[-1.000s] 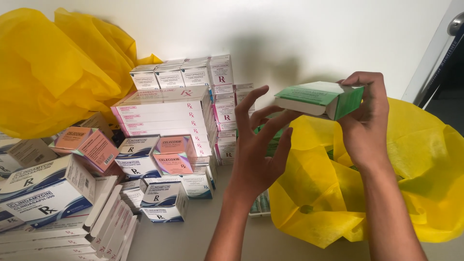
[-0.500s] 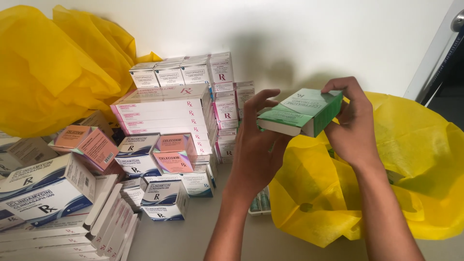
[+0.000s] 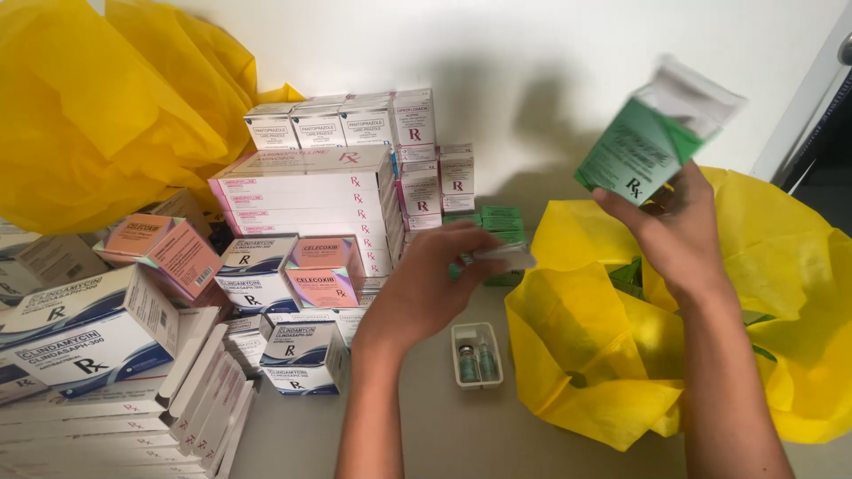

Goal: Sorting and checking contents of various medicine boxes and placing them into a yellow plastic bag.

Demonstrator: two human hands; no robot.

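Right hand (image 3: pixel 679 226) is gripping green box (image 3: pixel 643 146) over yellow bag (image 3: pixel 586 355) at tabletop's right edge, left hand (image 3: pixel 435 284) pinching small tray (image 3: pixel 504 256) — keep box upright w/ firm grip.

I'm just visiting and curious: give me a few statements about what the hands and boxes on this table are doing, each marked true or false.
1. The right hand holds up a green and white box. True.
2. The left hand holds a large pink box. False: its fingers pinch a small pale item near the green packs; blur hides what it is.
3. A small clear tray with two vials lies on the table, apart from both hands. True.
4. The bag under the right hand is blue. False: it is yellow.
5. The stacked white and pink boxes stand to the left of the left hand. True.
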